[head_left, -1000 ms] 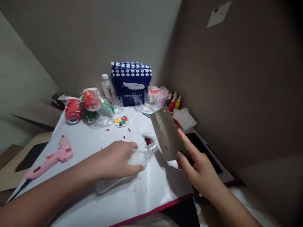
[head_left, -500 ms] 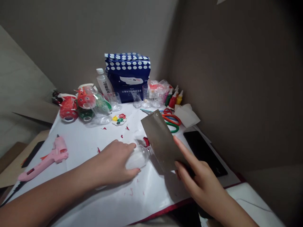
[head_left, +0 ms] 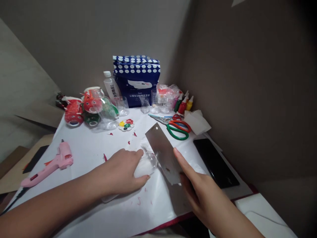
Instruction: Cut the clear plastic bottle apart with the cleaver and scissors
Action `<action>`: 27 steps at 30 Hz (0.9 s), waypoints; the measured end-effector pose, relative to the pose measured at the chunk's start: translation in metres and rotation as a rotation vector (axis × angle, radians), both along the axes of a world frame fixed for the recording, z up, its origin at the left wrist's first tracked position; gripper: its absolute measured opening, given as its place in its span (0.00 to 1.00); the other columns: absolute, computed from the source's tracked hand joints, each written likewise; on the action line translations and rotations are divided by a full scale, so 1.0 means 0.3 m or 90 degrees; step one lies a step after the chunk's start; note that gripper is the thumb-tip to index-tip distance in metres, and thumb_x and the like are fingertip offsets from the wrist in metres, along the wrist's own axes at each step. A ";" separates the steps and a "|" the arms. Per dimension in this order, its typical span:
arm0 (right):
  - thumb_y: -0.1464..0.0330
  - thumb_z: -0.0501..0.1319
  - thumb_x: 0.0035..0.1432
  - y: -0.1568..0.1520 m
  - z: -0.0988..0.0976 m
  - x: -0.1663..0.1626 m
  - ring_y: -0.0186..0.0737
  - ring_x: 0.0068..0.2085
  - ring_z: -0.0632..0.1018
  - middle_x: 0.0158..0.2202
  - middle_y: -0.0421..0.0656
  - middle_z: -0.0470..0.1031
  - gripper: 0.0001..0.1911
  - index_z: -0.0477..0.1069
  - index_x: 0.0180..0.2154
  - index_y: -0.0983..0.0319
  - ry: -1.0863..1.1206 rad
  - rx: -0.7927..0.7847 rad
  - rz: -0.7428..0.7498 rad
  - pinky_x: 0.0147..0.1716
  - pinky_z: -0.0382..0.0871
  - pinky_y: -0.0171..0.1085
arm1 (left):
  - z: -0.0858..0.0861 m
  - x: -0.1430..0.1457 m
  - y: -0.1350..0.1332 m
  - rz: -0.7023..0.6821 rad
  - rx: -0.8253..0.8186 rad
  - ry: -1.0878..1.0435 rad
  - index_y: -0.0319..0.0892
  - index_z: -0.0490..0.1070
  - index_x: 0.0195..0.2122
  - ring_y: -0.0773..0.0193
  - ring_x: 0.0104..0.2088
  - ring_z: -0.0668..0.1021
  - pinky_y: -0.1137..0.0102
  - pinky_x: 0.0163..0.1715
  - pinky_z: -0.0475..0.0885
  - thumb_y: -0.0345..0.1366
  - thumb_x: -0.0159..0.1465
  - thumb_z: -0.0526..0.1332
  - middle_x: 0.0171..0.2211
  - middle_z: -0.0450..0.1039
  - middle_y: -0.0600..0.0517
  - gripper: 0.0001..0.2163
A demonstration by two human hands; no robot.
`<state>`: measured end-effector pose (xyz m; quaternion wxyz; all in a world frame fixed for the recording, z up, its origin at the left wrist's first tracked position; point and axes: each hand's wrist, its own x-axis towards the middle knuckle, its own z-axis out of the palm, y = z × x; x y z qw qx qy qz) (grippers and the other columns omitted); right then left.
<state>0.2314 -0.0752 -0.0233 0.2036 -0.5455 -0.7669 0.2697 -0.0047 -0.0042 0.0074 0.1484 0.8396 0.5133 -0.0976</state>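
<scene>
A clear plastic bottle (head_left: 150, 162) lies on its side on the white sheet, white-looking along its body. My left hand (head_left: 125, 170) is closed over it and presses it down, hiding most of it. My right hand (head_left: 201, 186) is wrapped round the handle of a cleaver (head_left: 165, 152), index finger stretched along the blade's spine. The wide grey blade stands at the right end of the bottle; whether its edge touches the plastic I cannot tell. Scissors with green handles (head_left: 177, 135) rest just beyond the blade.
At left lies a pink glue gun (head_left: 53, 165). A black phone (head_left: 215, 162) is at right. Behind stand a blue bag (head_left: 137, 82), a water bottle (head_left: 111, 86), red fish-like figures (head_left: 73, 114), cut plastic cups and paint bottles (head_left: 183, 104). A paint palette (head_left: 126, 124) sits mid-table.
The cleaver has come down and its blade has tilted, uncovering the green-handled scissors. A red piece seen beside the blade is out of sight. My left hand stays on the bottle.
</scene>
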 end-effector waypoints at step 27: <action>0.79 0.48 0.55 -0.012 0.021 -0.033 0.34 0.18 0.64 0.20 0.34 0.67 0.43 0.33 0.68 0.57 -0.129 0.088 0.001 0.20 0.57 0.29 | -0.024 -0.016 0.030 -0.006 0.044 -0.087 0.45 0.68 0.38 0.51 0.39 0.77 0.62 0.36 0.68 0.54 0.55 0.56 0.39 0.74 0.48 0.19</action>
